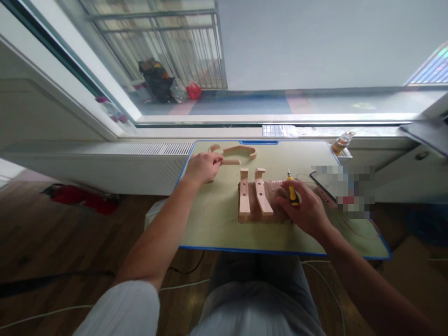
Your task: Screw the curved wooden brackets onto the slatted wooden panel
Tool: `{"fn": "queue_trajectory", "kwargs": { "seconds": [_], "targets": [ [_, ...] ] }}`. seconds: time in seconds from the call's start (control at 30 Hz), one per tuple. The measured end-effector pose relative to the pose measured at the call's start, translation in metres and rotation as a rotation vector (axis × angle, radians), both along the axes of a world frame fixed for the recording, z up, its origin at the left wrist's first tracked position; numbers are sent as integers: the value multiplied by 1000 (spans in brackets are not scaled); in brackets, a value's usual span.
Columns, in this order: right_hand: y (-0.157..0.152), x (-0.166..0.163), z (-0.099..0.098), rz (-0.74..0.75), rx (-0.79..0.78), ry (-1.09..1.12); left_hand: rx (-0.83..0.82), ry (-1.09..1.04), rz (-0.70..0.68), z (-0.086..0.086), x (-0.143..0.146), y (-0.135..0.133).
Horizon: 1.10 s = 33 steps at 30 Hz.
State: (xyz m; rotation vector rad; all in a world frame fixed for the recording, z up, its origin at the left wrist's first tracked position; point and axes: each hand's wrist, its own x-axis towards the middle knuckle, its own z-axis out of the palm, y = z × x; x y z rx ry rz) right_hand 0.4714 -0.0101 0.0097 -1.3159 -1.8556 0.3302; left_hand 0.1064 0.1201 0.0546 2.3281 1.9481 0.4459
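My left hand (205,167) is at the back left of the table, fingers closed on the left end of a pale wooden piece (231,162) that points right. Just behind it lie a curved wooden hook (241,149) and a smaller curved piece (214,148). In my right hand (310,205) is a yellow-and-black screwdriver (293,193), tip pointing away from me, over the right side of a brown corrugated cardboard pad (254,217). Two wooden hooks with drilled holes, a left one (244,196) and a right one (262,193), lie side by side on that pad.
The pale green table (210,224) has a blue rim. At its right stands a device (324,189), partly pixelated, with a thin cable. Behind the table are a radiator (157,161), a window sill and a small bottle (342,142) of amber liquid.
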Motion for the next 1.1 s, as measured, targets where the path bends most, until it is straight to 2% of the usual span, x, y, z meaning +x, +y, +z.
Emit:
{"fn": "queue_trajectory", "kwargs": {
  "seconds": [0.07,0.17,0.27,0.37,0.47,0.57,0.7,0.87,0.97,1.1],
  "targets": [
    [3,1,6,-8,0,26,105,-117,-25,7,0,-13],
    [12,-2,19,-6,4,86,226,-409,-168,15,11,-38],
    [25,-8,34,56,-34,291,216,-682,-312,18,36,-62],
    [42,-13,47,121,-107,519,109,-807,-459,17,65,-78],
    [57,-12,52,141,-172,642,34,-838,-557,14,89,-82],
    [66,-8,48,138,-229,656,-30,-854,-667,11,104,-82],
    [72,-7,35,125,-274,590,-107,-816,-766,11,114,-77],
    [76,-3,27,138,-268,377,-219,-734,-835,12,111,-71],
    [80,3,30,137,-273,325,-271,-675,-826,10,104,-71],
    [90,9,32,110,-283,218,-337,-711,-730,4,91,-70]
  ]
}}
